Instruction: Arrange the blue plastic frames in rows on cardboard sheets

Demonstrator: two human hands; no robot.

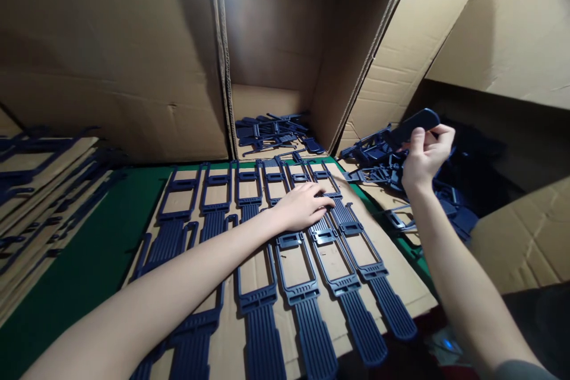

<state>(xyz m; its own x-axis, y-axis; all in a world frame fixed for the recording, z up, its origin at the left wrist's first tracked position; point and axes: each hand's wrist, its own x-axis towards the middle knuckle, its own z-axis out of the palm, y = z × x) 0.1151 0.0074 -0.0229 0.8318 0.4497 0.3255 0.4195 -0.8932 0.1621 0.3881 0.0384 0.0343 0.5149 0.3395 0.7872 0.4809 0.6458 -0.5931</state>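
My right hand (425, 157), raised at the right, pinches a dark blue plastic piece (414, 127) with a flat, rounded end between thumb and fingers. My left hand (305, 206) lies palm down over the rows of parts, fingers spread and touching the upper right ones. Those parts are dark blue plastic frames (297, 267), each with a rectangular opening and a ribbed, rounded tongue. They lie side by side in two rows on a cardboard sheet (378, 225). My left forearm hides some of them.
Loose blue parts (378, 169) spill from an open carton at the right. More blue parts (274, 130) lie in a cardboard box (267, 98) at the back. Layered cardboard sheets with frames (57, 190) are stacked at the left on the green tabletop (102, 219).
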